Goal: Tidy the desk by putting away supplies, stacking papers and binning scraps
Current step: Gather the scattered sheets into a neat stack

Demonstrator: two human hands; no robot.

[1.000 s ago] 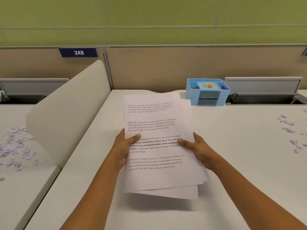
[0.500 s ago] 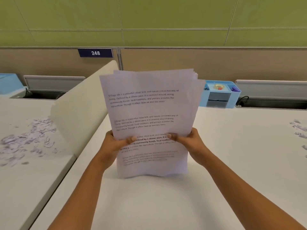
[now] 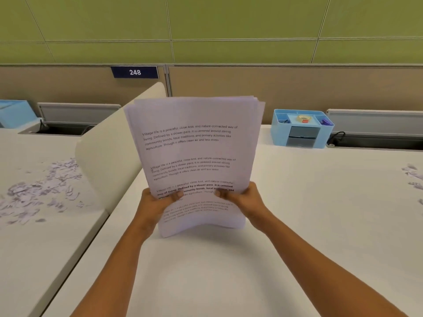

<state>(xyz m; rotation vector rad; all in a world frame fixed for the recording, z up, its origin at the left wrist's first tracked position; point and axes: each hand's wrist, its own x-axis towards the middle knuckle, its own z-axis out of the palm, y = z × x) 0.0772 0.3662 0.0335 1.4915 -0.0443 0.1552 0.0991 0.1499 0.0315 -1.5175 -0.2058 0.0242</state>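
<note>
**Squaring up the papers on the desk**

Far to my left, on the next desk, I see a messy pile of paper scraps (image 3: pixel 43 191). A cream divider (image 3: pixel 109 143) stands between that desk and mine.

My left hand (image 3: pixel 158 202) is closed on the left edge of the stack of papers (image 3: pixel 192 156), thumb in front and the other fingers hidden behind. The stack stands up on end in the middle of the desk (image 3: pixel 297 202). Its bottom edge seems to touch the top and bends a little there. The sheets at the top do not line up yet.

My right hand (image 3: pixel 242 197) is closed on the right edge in the same way.

I think the stack is light and floppy. The sheets are thin and smooth, so they can slide past each other or crease. Holding both side edges low down looks best to me, with a loose squeeze so the sheets can drop level.

Further right sits a blue organizer (image 3: pixel 302 129) with a tape roll (image 3: pixel 304 118) in it. A few more scraps (image 3: pixel 413 175) lie near the right edge.
</note>
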